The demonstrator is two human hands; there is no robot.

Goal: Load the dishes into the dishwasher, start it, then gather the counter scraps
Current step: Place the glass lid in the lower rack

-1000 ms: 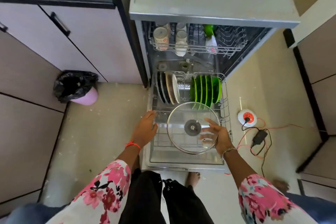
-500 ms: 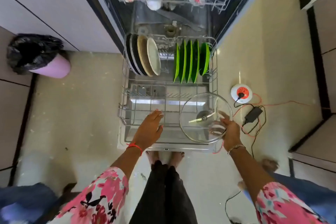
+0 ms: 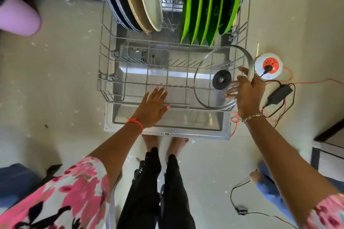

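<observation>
**Over the lower rack's front right corner: glass lid in hand**

At the lower rack [image 3: 104,80], front rail: left hand [image 3: 152,106] lies palm down, fingers straight and close together. Contact with the rail cannot be confirmed.

Right hand [image 3: 245,95] grips the glass lid [image 3: 208,72] at its right rim, thumb on top and fingers seen through the glass beneath. The lid is tilted, and its near edge overlaps the rack's front rail.

Left of the lid, the rack's front half shows open wire and low tines.

Rack rear: dark, tan and white plates [image 3: 147,0] on edge at left, green plates [image 3: 210,5] on edge at right, with a gap between the groups.

Just right of the rack, on the floor: a round socket [image 3: 269,65], an adapter [image 3: 279,94] and cables.
</observation>
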